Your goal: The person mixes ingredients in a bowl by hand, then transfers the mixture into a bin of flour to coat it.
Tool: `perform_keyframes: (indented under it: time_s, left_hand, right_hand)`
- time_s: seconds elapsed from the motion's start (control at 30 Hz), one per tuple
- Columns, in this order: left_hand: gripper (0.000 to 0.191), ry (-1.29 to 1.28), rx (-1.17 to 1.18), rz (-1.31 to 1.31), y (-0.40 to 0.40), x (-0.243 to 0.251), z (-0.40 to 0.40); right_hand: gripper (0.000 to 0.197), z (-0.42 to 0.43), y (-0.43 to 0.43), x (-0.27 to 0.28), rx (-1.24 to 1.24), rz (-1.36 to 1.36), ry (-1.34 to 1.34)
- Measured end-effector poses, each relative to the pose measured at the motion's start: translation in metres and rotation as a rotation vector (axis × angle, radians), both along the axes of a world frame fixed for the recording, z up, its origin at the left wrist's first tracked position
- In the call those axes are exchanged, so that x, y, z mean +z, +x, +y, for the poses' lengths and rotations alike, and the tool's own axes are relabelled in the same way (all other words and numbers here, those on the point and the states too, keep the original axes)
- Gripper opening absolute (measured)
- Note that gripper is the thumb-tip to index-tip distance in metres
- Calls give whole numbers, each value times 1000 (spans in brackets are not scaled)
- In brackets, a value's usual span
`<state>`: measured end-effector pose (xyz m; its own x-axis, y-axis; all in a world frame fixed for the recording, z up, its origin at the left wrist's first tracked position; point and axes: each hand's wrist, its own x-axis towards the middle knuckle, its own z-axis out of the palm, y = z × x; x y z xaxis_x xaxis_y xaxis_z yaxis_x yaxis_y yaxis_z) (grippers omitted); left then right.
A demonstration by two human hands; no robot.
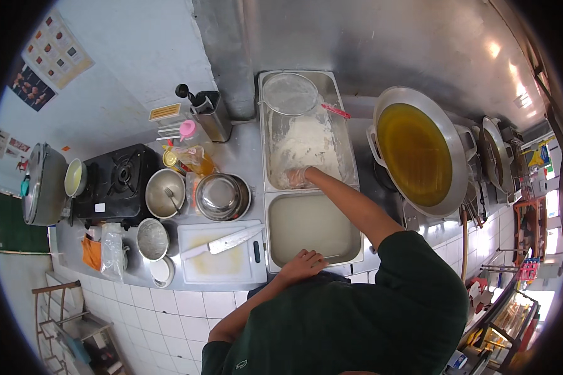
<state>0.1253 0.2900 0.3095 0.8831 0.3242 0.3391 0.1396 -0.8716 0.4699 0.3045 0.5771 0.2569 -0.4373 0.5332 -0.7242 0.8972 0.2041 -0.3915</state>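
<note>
My right hand (299, 177) is down in the flour (305, 143) at the near end of a long steel tray (346, 140); it appears covered by a clear plastic glove, and whether its fingers grip anything is hidden. A round wire-mesh sieve (290, 93) lies across the tray's far end, with a red-handled tool (336, 111) beside it. Nearer me sits a second steel pan (361, 253) of cloudy whitish liquid (314, 229). On its near rim rests my left hand (304, 264), bare, its fingers bent over the edge.
Left of the pans, a large knife (234, 240) lies on a white cutting board (223, 276), near steel bowls (165, 193). Farther left stands a black gas stove (117, 180). At the right, a wide metal wok (459, 154) holds yellow-brown oil (415, 154).
</note>
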Motion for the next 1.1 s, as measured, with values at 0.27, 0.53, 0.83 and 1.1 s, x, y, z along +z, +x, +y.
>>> perform_keyframes:
  time_s: [0.27, 0.53, 0.83, 1.1]
  left_hand:
    - [33, -8, 9, -5, 3, 2, 0]
    - [34, 24, -57, -68, 18, 0, 2]
    - [31, 24, 19, -10, -1, -1, -3]
    - [30, -43, -5, 31, -3, -1, 4]
  right_hand:
    - [38, 25, 56, -5, -274, 4, 552]
    - [41, 10, 146, -48, -399, -186, 438]
    - [42, -22, 22, -2, -335, 239, 22]
    - [41, 6, -15, -61, -133, 133, 408]
